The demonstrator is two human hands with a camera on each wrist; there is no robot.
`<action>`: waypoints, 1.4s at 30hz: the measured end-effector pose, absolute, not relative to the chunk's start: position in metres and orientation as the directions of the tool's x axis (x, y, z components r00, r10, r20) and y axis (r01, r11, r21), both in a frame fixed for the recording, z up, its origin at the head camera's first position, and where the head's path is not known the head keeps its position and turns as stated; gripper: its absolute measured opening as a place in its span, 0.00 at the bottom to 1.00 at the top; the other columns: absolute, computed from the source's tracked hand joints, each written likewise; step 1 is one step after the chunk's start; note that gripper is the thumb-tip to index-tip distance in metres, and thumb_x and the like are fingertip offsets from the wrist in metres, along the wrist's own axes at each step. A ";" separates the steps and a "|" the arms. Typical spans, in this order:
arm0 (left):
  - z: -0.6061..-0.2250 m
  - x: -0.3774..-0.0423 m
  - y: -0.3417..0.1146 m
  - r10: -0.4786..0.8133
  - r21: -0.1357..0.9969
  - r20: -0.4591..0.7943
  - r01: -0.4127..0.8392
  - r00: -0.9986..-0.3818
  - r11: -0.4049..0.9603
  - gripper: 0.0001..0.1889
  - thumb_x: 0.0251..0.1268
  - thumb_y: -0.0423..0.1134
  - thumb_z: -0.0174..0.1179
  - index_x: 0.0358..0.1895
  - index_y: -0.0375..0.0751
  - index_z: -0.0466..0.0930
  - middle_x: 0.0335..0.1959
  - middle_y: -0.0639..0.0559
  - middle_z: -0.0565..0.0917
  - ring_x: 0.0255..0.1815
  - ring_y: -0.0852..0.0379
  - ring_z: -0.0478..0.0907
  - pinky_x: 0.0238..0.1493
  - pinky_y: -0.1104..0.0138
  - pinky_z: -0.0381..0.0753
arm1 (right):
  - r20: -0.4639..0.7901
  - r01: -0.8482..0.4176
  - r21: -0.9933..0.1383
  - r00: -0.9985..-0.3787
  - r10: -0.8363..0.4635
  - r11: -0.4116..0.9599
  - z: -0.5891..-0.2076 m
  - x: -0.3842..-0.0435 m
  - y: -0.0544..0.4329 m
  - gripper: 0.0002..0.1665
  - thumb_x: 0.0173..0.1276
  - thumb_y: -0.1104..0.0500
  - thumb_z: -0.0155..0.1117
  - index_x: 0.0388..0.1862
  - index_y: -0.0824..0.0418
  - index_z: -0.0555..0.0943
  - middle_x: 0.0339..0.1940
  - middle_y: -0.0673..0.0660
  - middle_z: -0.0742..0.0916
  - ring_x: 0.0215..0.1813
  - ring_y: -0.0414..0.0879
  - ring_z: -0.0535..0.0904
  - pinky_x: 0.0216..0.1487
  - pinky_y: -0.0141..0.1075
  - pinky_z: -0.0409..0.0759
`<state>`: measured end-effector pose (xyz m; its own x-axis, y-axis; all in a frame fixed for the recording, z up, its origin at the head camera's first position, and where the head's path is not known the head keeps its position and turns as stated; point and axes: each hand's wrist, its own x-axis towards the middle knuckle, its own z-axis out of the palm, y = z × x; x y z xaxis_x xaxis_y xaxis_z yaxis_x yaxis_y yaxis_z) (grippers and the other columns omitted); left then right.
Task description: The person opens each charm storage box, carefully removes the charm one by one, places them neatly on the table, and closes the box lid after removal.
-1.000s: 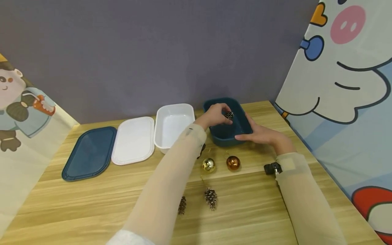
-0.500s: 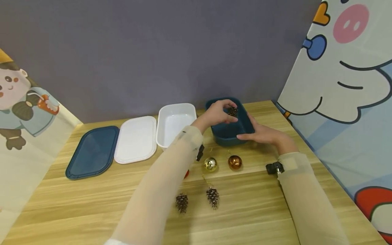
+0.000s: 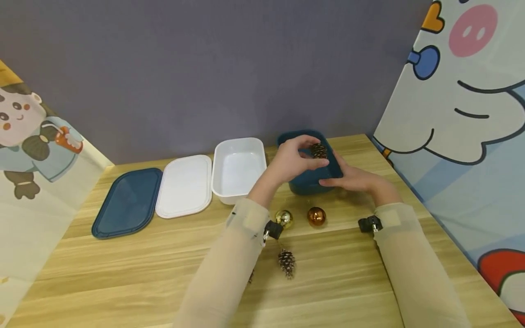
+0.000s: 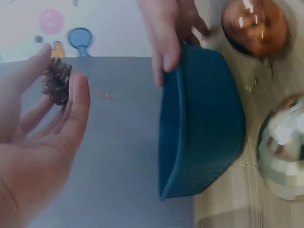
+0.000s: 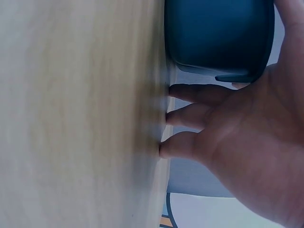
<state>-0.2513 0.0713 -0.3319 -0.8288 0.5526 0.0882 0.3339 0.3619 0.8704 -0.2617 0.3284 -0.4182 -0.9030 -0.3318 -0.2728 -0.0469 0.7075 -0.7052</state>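
My left hand point(image 3: 290, 159) pinches a small brown pine cone point(image 3: 319, 151) between thumb and fingers, above the dark blue plastic box point(image 3: 306, 187). In the left wrist view the pine cone point(image 4: 57, 81) is held at the fingertips, apart from the box point(image 4: 209, 123), with a thin gold thread beside it. My right hand point(image 3: 356, 178) holds the box at its near right corner, thumb over the rim. From the right wrist, several fingers of that hand point(image 5: 247, 128) reach down beside the box, their tips at the table. The box's inside is partly hidden.
A gold bauble point(image 3: 284, 218) and a copper bauble point(image 3: 316, 217) lie before the box. Another pine cone point(image 3: 286, 263) lies nearer; one more point(image 3: 251, 276) is mostly behind my left forearm. Left stand a white box point(image 3: 239, 168), white lid point(image 3: 184, 187) and blue lid point(image 3: 128, 203).
My left hand has shifted slightly right with the pine cone, and its forearm has swung nearer, covering the red object and most of one pine cone. My right hand keeps its hold.
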 end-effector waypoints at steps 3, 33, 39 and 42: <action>-0.328 -0.234 0.063 0.510 0.842 0.110 0.353 -0.853 0.409 0.34 0.67 0.51 0.75 0.74 0.52 0.75 0.75 0.51 0.77 0.60 0.52 0.86 0.53 0.62 0.90 | -0.278 -0.040 -0.700 -0.904 -0.324 0.713 -0.417 -0.263 0.328 0.74 0.73 0.29 0.64 0.83 0.38 0.13 0.90 0.61 0.30 0.89 0.73 0.33 0.81 0.78 0.47; -0.361 -0.140 0.043 0.471 0.710 0.106 0.399 -0.875 0.581 0.31 0.63 0.44 0.79 0.69 0.47 0.80 0.64 0.49 0.81 0.41 0.62 0.81 0.39 0.74 0.84 | -0.272 -0.045 -0.662 -0.916 -0.296 0.748 -0.415 -0.261 0.326 0.77 0.72 0.30 0.67 0.84 0.44 0.14 0.89 0.67 0.33 0.88 0.76 0.38 0.81 0.77 0.49; -0.367 -0.123 0.049 0.516 0.500 0.044 0.466 -0.856 0.730 0.34 0.63 0.54 0.78 0.70 0.50 0.79 0.69 0.51 0.82 0.61 0.52 0.84 0.63 0.60 0.86 | -0.277 -0.046 -0.657 -0.914 -0.298 0.752 -0.415 -0.260 0.326 0.77 0.71 0.29 0.66 0.84 0.43 0.14 0.90 0.68 0.34 0.88 0.76 0.39 0.82 0.76 0.49; -0.370 -0.116 0.050 0.535 0.458 0.010 0.479 -0.845 0.749 0.32 0.63 0.54 0.78 0.68 0.51 0.80 0.70 0.51 0.82 0.67 0.50 0.83 0.68 0.57 0.84 | -0.279 -0.040 -0.657 -0.915 -0.292 0.753 -0.415 -0.259 0.328 0.77 0.71 0.29 0.66 0.84 0.42 0.14 0.90 0.67 0.34 0.88 0.75 0.39 0.83 0.75 0.49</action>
